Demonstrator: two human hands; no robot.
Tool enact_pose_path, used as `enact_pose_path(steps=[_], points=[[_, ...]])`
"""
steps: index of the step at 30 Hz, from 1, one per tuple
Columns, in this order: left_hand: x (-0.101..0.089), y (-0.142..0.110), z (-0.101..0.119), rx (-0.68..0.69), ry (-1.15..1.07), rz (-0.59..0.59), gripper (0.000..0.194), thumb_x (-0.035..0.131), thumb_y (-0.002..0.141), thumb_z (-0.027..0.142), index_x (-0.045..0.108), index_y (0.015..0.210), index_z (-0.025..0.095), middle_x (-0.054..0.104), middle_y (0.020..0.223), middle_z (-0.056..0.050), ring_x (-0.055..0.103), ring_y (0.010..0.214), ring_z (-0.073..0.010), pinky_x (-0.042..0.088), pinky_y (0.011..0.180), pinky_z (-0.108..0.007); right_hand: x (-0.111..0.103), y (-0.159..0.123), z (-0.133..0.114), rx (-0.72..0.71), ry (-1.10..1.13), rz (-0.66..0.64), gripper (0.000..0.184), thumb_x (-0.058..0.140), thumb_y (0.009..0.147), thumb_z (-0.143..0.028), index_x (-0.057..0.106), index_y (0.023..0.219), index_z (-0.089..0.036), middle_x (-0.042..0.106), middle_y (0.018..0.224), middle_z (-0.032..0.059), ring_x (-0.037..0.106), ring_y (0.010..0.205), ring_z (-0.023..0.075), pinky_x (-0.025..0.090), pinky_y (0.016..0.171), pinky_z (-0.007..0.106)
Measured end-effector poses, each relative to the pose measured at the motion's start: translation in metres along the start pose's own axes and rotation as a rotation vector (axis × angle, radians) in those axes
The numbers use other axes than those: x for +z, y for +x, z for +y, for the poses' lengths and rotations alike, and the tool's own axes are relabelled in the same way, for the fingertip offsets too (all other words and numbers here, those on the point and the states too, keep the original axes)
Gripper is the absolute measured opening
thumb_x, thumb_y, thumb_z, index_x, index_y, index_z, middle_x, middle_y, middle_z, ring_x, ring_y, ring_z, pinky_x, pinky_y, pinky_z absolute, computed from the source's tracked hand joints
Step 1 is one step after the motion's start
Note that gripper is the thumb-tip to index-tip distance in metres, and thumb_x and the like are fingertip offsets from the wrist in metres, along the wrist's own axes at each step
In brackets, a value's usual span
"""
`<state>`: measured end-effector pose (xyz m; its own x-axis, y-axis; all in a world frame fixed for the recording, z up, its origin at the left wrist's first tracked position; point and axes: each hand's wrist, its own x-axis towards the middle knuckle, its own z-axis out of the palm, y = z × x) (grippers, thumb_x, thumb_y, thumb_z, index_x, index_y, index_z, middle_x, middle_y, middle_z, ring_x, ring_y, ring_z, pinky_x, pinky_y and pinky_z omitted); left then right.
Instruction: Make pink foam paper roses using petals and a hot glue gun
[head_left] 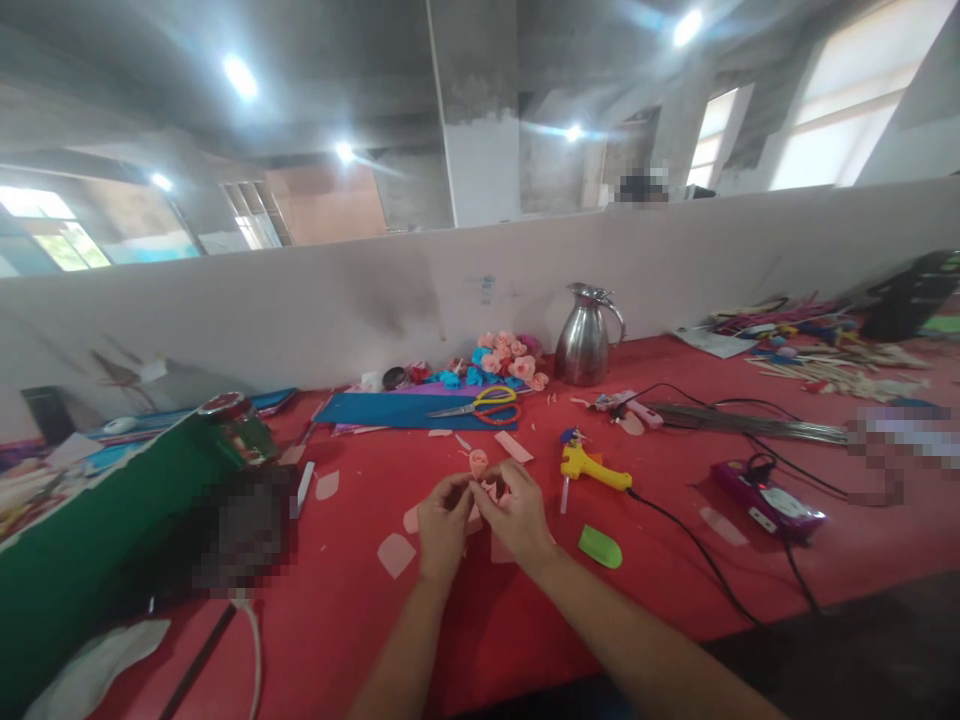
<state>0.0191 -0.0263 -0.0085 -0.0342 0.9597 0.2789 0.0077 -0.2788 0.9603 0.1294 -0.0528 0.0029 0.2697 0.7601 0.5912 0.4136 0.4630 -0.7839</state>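
A small pink paper rose stands upright between my hands, just above the red table. My left hand pinches it low down, near its base. From the other side my right hand closes its fingertips at the same spot, and more pink paper shows by those fingers. The rose's stem is hidden by my fingers. Around my hands lie loose pink paper petals and a pink paper strip. A yellow glue gun lies right of my right hand, with a green scoop-like piece nearer me.
Yellow-and-red-handled scissors lie on blue sheets, before a heap of finished roses. A steel jug stands behind. At right sit a purple power strip with cords and a wire bundle; a glass jar is left.
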Motion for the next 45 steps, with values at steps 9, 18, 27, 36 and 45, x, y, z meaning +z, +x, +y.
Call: enact_pose_path(steps=[9,18,27,36,45], points=[[0.004,-0.002,0.013,-0.047,-0.1,-0.038,0.017,0.068,0.064,0.027,0.068,0.076,0.016,0.069,0.074,-0.003,0.064,0.071,-0.0161,0.05,0.07,-0.027,-0.003,0.0,-0.002,0.009,0.069,-0.011,0.005,0.053,0.078,-0.02,0.057,0.076,-0.019,0.055,0.071,0.001,0.051,0.063,0.0132,0.042,0.059,0.025],[0.001,0.002,0.006,-0.028,-0.202,-0.054,0.013,0.069,0.063,0.023,0.068,0.074,0.017,0.069,0.075,-0.002,0.062,0.073,-0.0151,0.048,0.072,-0.027,-0.004,-0.001,0.0,-0.033,0.137,-0.02,0.009,0.056,0.08,-0.024,0.061,0.085,-0.02,0.055,0.077,0.0019,0.05,0.063,0.0123,0.043,0.059,0.025],[0.001,0.002,0.009,-0.065,-0.218,-0.019,0.014,0.071,0.061,0.025,0.066,0.069,0.016,0.065,0.067,-0.001,0.057,0.063,-0.0123,0.046,0.063,-0.023,-0.012,0.006,-0.007,-0.066,0.087,-0.012,0.014,0.054,0.081,-0.026,0.062,0.09,-0.018,0.057,0.081,0.0032,0.053,0.067,0.0128,0.045,0.062,0.024],[0.001,0.003,0.008,-0.191,-0.284,0.055,0.026,0.072,0.061,0.032,0.067,0.078,0.013,0.06,0.06,0.0,0.051,0.053,-0.0084,0.041,0.051,-0.019,-0.123,0.027,0.044,0.202,-0.871,-0.215,0.04,0.049,0.072,-0.014,0.056,0.111,-0.016,0.061,0.107,0.0119,0.052,0.101,0.0266,0.038,0.085,0.04],[-0.003,0.006,-0.005,-0.194,-0.134,0.081,0.03,0.068,0.063,0.037,0.069,0.084,0.015,0.067,0.076,-0.004,0.059,0.068,-0.0149,0.046,0.059,-0.023,-0.134,0.022,0.068,0.274,-1.141,-0.456,0.044,0.046,0.072,-0.008,0.048,0.115,-0.012,0.063,0.096,0.0138,0.059,0.091,0.025,0.04,0.074,0.032]])
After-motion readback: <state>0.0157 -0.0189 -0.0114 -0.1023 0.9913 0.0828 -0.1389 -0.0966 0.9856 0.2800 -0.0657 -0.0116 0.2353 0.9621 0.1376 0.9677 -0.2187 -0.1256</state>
